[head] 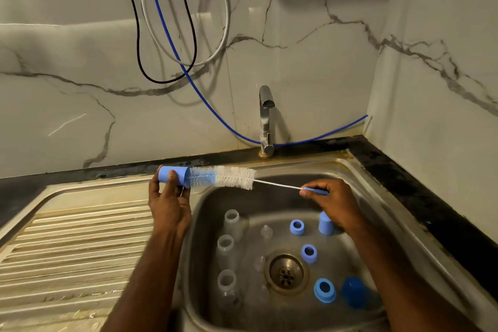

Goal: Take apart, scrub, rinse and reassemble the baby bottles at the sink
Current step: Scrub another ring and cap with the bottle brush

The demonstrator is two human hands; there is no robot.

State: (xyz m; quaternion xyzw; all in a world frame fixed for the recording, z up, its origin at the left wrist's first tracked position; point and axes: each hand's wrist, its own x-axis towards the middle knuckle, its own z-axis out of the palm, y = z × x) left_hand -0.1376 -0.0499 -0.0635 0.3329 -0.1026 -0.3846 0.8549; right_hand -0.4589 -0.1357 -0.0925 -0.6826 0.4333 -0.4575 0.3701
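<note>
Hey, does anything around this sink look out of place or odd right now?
Yes: three cables, black, grey and blue, hang in loops down the marble wall, and the blue one trails behind the tap along the counter edge. Brownish staining rings the tap's base. The bottle parts in the sink look orderly.

Home kitchen indicated: stainless steel sink [358,183] with ribbed drainboard [72,237], chrome tap [265,121], marble-patterned wall tiles [310,48], dark countertop [420,197].
</note>
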